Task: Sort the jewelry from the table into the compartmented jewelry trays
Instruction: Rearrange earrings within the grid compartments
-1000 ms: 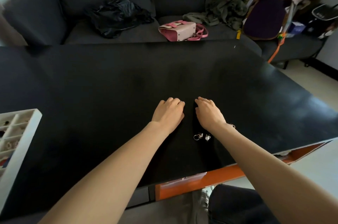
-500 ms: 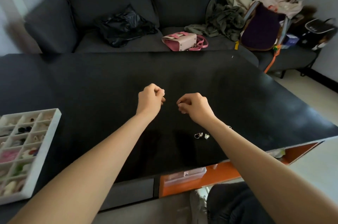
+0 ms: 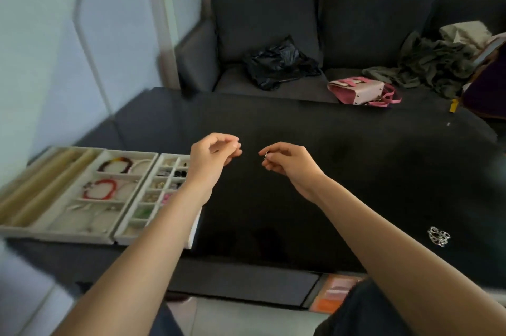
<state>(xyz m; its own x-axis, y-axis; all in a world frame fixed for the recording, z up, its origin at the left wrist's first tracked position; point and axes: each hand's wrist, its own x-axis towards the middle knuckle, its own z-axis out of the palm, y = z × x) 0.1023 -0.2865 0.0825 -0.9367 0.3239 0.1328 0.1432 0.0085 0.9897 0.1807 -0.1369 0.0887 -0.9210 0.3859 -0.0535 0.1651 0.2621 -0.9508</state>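
Observation:
Both hands hover above the black table (image 3: 356,171). My right hand (image 3: 290,164) pinches a small silver jewelry piece (image 3: 265,154) between thumb and fingertips. My left hand (image 3: 216,154) has its fingertips pressed to the thumb, and nothing shows between them. On the table's left side sits a white jewelry tray (image 3: 54,237) holding a dark beaded bracelet (image 3: 116,165) and a red bracelet (image 3: 100,189). Beside it a grid tray (image 3: 153,241) of small compartments is partly hidden by my left forearm. A silver chain (image 3: 439,236) lies on the table at the right.
A dark sofa (image 3: 273,20) stands behind the table with a black bag (image 3: 279,64), a pink handbag (image 3: 358,90) and crumpled clothes (image 3: 432,67) on it. Beige ring rolls (image 3: 41,179) fill the far-left tray section. A white wall is at the left.
My view has swung left, bringing the trays fully into sight. Both hands lifted off the table from flat to pinched and moved toward the trays.

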